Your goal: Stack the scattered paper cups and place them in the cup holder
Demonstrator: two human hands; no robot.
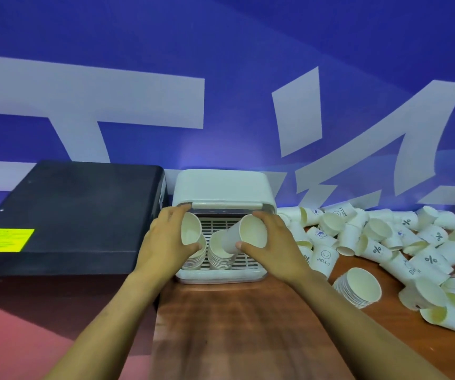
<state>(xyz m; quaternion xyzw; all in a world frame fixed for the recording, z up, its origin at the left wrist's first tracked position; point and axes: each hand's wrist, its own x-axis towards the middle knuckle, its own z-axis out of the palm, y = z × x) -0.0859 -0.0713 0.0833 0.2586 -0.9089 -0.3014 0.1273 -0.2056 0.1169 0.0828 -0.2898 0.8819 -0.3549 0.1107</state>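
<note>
A white cup holder [222, 187] with a slatted tray stands at the back of the wooden table. Two stacks of paper cups [219, 256] stand in its tray. My left hand [163, 239] grips a white paper cup [190, 229] above the left stack, its mouth facing me. My right hand [273, 242] holds another paper cup [244, 234], tilted over the right stack. A big heap of loose paper cups [401, 242] lies on the table to the right, and a short stack [358, 286] lies on its side near my right forearm.
A black flat box [70, 212] with a yellow label sits just left of the holder. The wooden table [226, 330] runs toward me, with a red floor to its left. A blue wall with white shapes stands behind.
</note>
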